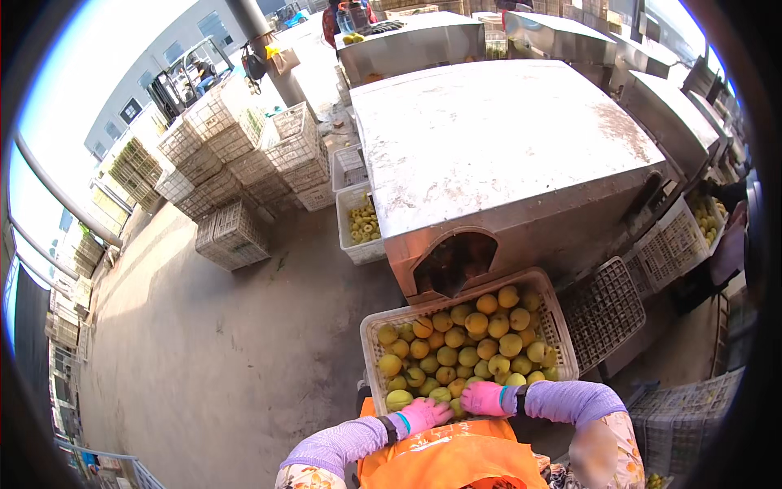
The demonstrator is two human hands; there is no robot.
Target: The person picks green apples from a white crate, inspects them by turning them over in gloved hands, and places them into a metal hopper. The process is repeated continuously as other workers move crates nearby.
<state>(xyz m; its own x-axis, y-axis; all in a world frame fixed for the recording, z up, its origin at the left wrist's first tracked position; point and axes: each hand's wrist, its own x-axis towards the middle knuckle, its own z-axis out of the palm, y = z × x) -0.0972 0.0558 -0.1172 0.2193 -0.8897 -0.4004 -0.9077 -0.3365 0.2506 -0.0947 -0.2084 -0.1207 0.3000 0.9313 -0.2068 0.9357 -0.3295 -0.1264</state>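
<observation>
A white plastic crate [561, 342] full of round yellow-green fruit [468, 356], some with an orange blush, stands before me against a metal machine. At its near edge, my left hand [426, 415] in a pink glove rests on the fruit, its fingers pointing right. Close beside it, my right hand [482, 398], also gloved in pink, reaches over the fruit with curled fingers. The undersides of both hands are hidden, so whether either grips a fruit does not show. Above the crate's far side, the machine has a dark opening [455, 261].
The large metal machine [507, 134] fills the space ahead. Left of it stands a crate of pale green fruit [360, 244], with stacked crates [232, 235] beyond. An empty-looking crate [602, 315] lies at the right. Far off, a person sits on a forklift [189, 79].
</observation>
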